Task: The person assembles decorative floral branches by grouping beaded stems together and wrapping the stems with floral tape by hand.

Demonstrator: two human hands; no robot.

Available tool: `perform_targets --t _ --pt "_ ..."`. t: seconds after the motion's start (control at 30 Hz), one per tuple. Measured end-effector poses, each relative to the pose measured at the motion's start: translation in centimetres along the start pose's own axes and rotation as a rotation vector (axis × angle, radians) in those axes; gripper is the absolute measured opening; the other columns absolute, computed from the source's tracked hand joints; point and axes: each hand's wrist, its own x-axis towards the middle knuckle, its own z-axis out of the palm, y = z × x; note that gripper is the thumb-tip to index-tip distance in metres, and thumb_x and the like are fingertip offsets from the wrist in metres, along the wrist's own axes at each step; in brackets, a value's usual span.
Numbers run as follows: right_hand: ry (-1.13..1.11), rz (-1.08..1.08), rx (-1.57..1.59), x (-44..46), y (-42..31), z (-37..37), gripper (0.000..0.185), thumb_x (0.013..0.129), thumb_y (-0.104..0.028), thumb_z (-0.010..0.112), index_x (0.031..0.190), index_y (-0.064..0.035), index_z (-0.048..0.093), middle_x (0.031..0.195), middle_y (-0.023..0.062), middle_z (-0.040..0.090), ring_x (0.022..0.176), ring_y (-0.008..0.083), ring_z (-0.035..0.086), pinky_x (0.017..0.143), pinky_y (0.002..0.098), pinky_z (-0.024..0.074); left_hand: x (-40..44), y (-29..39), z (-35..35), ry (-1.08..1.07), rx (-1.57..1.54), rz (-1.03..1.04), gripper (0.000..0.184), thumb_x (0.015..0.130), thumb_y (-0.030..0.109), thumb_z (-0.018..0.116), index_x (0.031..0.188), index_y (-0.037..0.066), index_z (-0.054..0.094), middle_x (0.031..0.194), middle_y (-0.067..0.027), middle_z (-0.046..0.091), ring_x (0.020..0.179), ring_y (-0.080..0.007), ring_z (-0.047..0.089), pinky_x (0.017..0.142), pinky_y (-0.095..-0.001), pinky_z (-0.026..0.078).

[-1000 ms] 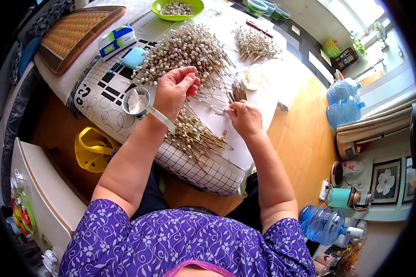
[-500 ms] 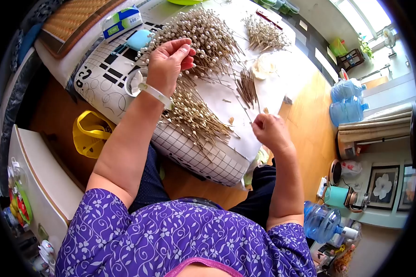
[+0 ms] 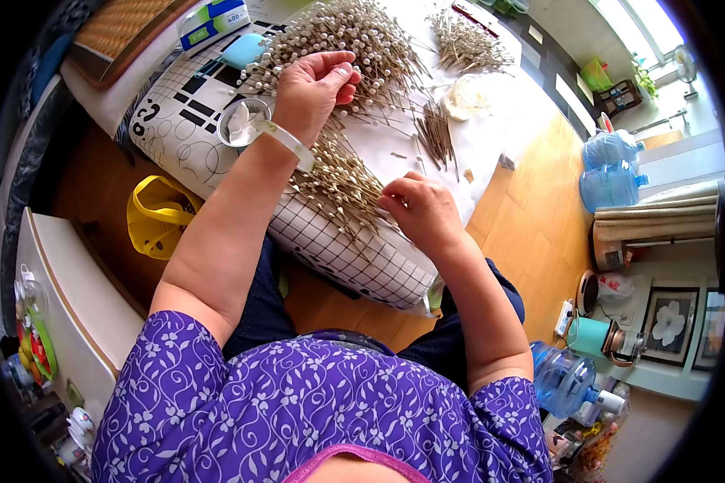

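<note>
My left hand (image 3: 317, 90) is closed in a pinch over the big heap of thin stems with white bead tips (image 3: 379, 52); whatever the fingertips hold is too small to make out. My right hand (image 3: 425, 211) has thumb and fingers pressed together at the right side of a lower bundle of stems with small cream buds (image 3: 338, 181). Whether a stem is caught between those fingers cannot be seen. Short bare brown sticks (image 3: 436, 135) lie above the right hand, beside a pale cream round object (image 3: 466, 97).
By my left wrist stands a cup with white stuff inside (image 3: 243, 121). A light blue object (image 3: 243, 51) and a tissue pack (image 3: 214, 26) lie at the far left. Another stem bundle (image 3: 469, 44) is at the back. A yellow bag (image 3: 157, 217) sits below the table's left side.
My right hand has moved left, from the table's right edge to the budded bundle. My left hand has shifted slightly up and right, still pinched.
</note>
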Motion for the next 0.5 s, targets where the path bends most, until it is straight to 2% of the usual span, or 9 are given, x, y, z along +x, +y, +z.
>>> perform_targets --t 0.13,0.43,0.5 --pt "-0.097 0.013 -0.105 0.8 -0.3 0.5 0.014 0.074 -0.021 0.06 0.071 -0.0072 0.061 0.072 0.0093 0.057 0.07 0.0271 0.057 0.065 0.0357 0.0453 0.1 0.3 -0.2 -0.008 -0.002 0.001 0.015 0.083 0.007 0.054 0.097 0.003 0.059 0.078 -0.005 0.062 0.063 -0.0065 0.057 0.056 -0.018 0.048" --pt "-0.005 -0.059 -0.148 1.0 0.0 0.1 0.012 0.073 -0.017 0.062 0.073 -0.0052 0.063 0.069 0.0111 0.059 0.064 0.0249 0.059 0.061 0.033 0.0464 0.1 0.5 -0.4 -0.014 0.01 0.007 0.015 0.083 0.007 0.054 0.097 0.002 0.059 0.078 -0.0052 0.062 0.064 -0.007 0.058 0.057 -0.0183 0.049" --pt "-0.019 0.002 -0.001 0.8 0.2 -0.1 0.012 0.073 -0.015 0.061 0.074 -0.0037 0.062 0.065 0.0115 0.059 0.06 0.0249 0.058 0.059 0.0322 0.0457 0.0 0.5 -0.3 -0.009 0.029 0.002 0.015 0.083 0.007 0.054 0.097 0.002 0.059 0.078 -0.0052 0.062 0.064 -0.0069 0.058 0.057 -0.0182 0.049"
